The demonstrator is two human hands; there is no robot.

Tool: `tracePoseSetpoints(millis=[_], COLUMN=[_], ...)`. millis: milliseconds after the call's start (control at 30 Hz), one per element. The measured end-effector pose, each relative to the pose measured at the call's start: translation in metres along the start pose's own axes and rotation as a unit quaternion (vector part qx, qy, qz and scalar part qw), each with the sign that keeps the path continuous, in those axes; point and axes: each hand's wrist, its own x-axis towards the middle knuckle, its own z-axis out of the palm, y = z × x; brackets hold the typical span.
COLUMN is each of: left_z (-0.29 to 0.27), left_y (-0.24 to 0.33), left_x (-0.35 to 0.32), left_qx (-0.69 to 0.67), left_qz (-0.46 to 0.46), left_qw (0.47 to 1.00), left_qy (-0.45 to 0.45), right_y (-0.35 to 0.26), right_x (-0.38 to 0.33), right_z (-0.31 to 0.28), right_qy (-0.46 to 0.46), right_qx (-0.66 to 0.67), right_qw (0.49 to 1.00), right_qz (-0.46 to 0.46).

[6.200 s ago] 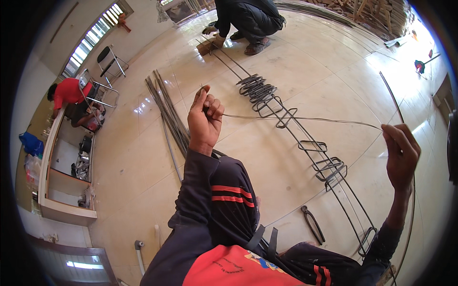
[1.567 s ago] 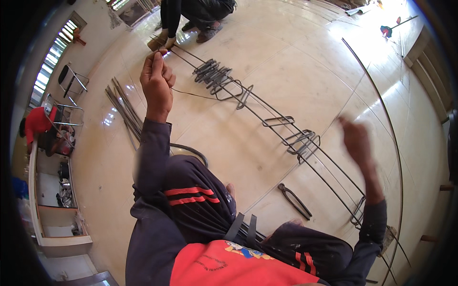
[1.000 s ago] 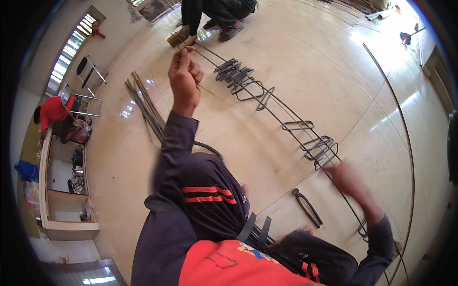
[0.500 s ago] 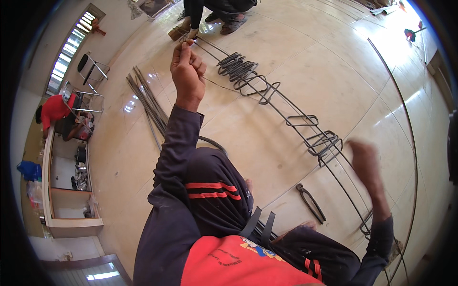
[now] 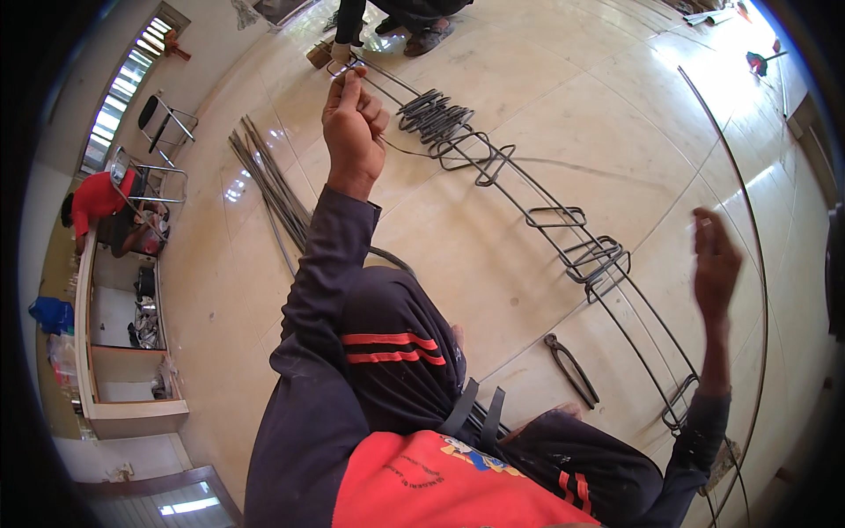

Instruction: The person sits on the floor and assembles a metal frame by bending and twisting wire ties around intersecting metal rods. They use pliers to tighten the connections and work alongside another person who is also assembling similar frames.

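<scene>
My left hand (image 5: pixel 354 132) is raised ahead of me, thumb and fingers pinched shut on a thin wire (image 5: pixel 403 150). From it the wire runs right, toward the stirrups (image 5: pixel 433 116) bunched on a long rebar frame (image 5: pixel 537 189). A faint streak, perhaps the same wire, goes on past them. My right hand (image 5: pixel 717 264) is up at the right, beyond the frame's near end; its fingers are smeared, and whether they grip anything is unclear. More stirrups (image 5: pixel 598 260) hang spaced along the bars. Black pincers (image 5: pixel 572 370) lie on the floor before my legs.
A co-worker's gloved hand (image 5: pixel 341 55) is at the frame's far end, near a wooden block (image 5: pixel 319 57). Loose rods (image 5: pixel 273 180) lie to my left, and a long bent rod (image 5: pixel 744 176) curves at the right. Another person in red (image 5: pixel 99 204) is by a cabinet (image 5: pixel 132 410).
My right hand has swung upward and to the right, away from the bars. My left hand has shifted slightly right, still pinching the wire. A faint streak now shows right of the stirrups.
</scene>
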Motion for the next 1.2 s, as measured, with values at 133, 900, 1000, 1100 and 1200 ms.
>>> tracePoseSetpoints(millis=[133, 900, 1000, 1100, 1200], left_z=[0.011, 0.009, 0.007, 0.022, 0.033], left_y=[0.005, -0.003, -0.001, -0.006, -0.002], left_x=[-0.001, -0.005, -0.008, -0.009, -0.013], left_qx=[-0.019, 0.02, 0.036, 0.049, 0.069], left_qz=[0.021, 0.043, 0.025, 0.016, 0.044], left_qw=[1.0, 0.998, 0.998, 0.999, 0.996], left_qy=[0.01, 0.034, 0.052, 0.003, -0.039], right_y=[0.002, -0.09, -0.078, -0.048, -0.011], right_x=[-0.073, -0.045, -0.029, -0.026, -0.005], right_z=[0.047, -0.036, -0.072, -0.081, -0.037], right_qy=[-0.399, -0.631, -0.285, 0.044, -0.037], right_qx=[-0.049, 0.317, 0.431, 0.168, -0.081], right_qw=[0.914, 0.675, 0.831, 0.985, 0.988], right_qz=[-0.06, -0.211, -0.204, 0.0, -0.123])
